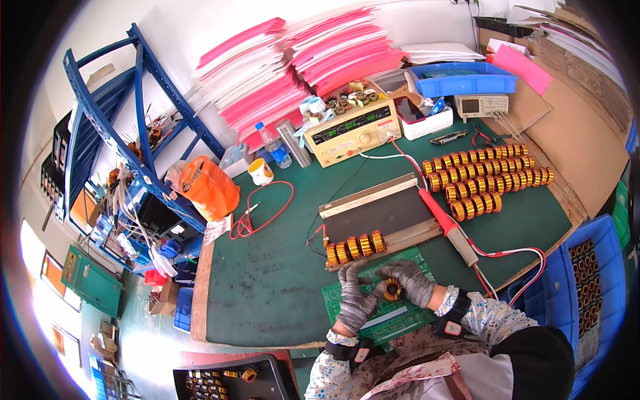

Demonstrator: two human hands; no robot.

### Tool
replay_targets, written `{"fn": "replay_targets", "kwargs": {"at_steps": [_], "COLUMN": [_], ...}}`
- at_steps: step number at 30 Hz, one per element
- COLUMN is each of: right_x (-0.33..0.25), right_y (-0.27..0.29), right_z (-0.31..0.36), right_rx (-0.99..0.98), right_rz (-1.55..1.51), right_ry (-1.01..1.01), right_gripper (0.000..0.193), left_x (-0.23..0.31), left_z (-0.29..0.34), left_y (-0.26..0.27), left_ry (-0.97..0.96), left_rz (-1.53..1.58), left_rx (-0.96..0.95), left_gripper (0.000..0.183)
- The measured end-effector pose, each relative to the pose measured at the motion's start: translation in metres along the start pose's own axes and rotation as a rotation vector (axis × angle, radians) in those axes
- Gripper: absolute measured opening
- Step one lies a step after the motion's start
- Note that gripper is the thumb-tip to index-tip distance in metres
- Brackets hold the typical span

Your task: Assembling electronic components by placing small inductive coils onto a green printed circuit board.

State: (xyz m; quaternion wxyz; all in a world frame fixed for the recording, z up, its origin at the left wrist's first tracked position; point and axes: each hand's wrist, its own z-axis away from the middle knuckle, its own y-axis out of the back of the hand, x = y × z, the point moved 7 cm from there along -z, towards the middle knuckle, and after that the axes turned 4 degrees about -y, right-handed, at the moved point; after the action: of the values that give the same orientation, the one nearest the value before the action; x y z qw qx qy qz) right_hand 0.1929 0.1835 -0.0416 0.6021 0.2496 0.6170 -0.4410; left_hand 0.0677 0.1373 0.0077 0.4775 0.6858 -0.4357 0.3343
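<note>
A copper-wound toroid coil [393, 289] is between my gloved hands, above a green circuit board [393, 327] at the table's near edge. My right hand [411, 280] has its fingers closed on the coil from the right. On the coil's left is my left hand [355, 300], its fingers apart over the board and its thumb close to the coil; whether it touches is hard to see. Just beyond, several toroid coils [355, 247] stand in a row on a dark fixture with pale rails [377, 212]. Grey knit gloves cover both hands.
Rows of toroid coils [483, 170] fill the table's right side. A red probe [437, 212] with cables lies across the fixture. Behind stand a beige meter [353, 133], a bottle [275, 147] and a cup [261, 172]. Blue bins [563, 280] are at right, a black tray [270, 375] below.
</note>
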Motion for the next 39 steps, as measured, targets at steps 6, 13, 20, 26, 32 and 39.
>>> {"fn": "replay_targets", "kwargs": {"at_steps": [6,13,20,26,32,39], "right_x": [-0.040,-0.036,-0.040,-0.044,-0.072,-0.081], "right_y": [0.016,0.006,0.000,0.016,0.033,0.022], "right_z": [0.001,0.019,0.027,0.012,0.004,-0.036], "right_rx": [-0.027,-0.347,-0.607,-0.338,0.076,0.328], "right_rz": [0.624,1.350,1.377,1.338,0.775,1.356], "right_ry": [0.163,0.286,0.539,0.200,0.294,0.404], "right_gripper": [0.037,0.075,0.076,0.062,0.051,0.056], "left_x": [-0.001,0.013,0.008,0.011,0.006,-0.002], "left_z": [0.009,0.023,0.054,0.072,0.068,0.067], "left_y": [0.028,0.056,0.068,0.065,0.063,0.064], "left_ry": [-0.046,-0.196,-0.189,-0.188,-0.184,-0.142], "left_rz": [-0.266,-0.486,-0.585,-0.696,-0.709,-0.689], "left_rx": [-0.013,-0.023,0.041,0.039,0.028,0.048], "left_gripper": [0.041,0.023,0.035,0.054,0.057,0.056]}}
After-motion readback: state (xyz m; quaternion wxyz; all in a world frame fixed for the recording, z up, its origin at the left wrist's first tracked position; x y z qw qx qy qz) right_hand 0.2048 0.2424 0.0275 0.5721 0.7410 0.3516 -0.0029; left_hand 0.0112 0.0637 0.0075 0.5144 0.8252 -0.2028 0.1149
